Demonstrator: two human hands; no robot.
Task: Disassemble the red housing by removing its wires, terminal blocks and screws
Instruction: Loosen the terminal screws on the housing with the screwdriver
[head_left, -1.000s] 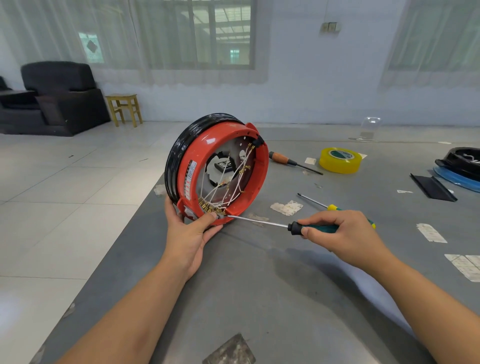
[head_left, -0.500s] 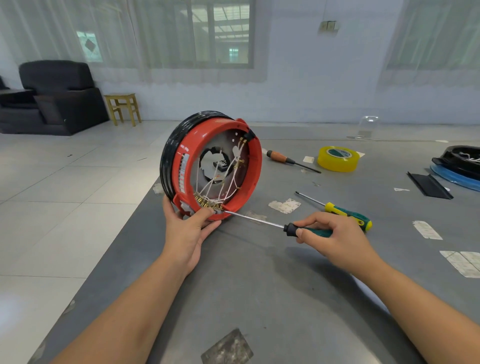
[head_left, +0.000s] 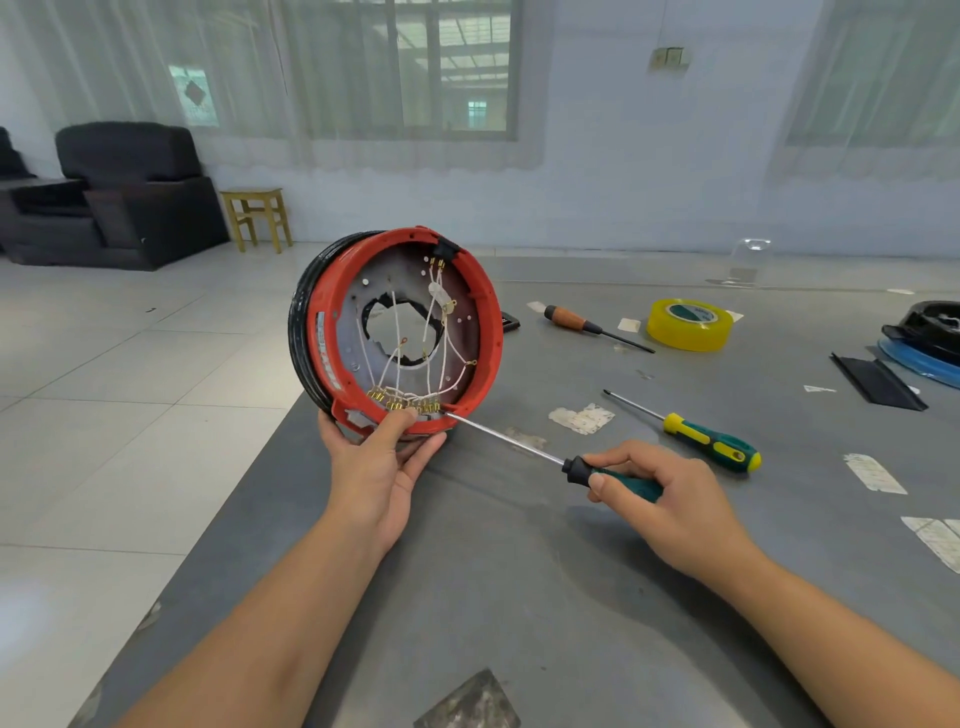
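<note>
The round red housing (head_left: 488, 332) with a black outer ring stands on edge at the table's left side, its open face turned toward me. White wires (head_left: 434, 338) cross its inside and end in a row of brass terminals (head_left: 410, 404) at the bottom rim. My left hand (head_left: 382, 462) grips the lower rim, thumb over the terminals. My right hand (head_left: 670, 501) holds a green-handled screwdriver (head_left: 618, 480). Its long shaft reaches up-left and the tip meets the terminal row at the rim.
On the grey table (head_left: 519, 597) lie a second green-and-yellow screwdriver (head_left: 711, 441), an orange-handled screwdriver (head_left: 576, 321), a yellow tape roll (head_left: 688, 325), a black strip (head_left: 878, 382) and black and blue parts (head_left: 930, 338) at the right edge. The table's left edge drops to tiled floor.
The housing has turned so its open face points more toward me and more of the inside shows. The screwdriver tip stays at the terminal row.
</note>
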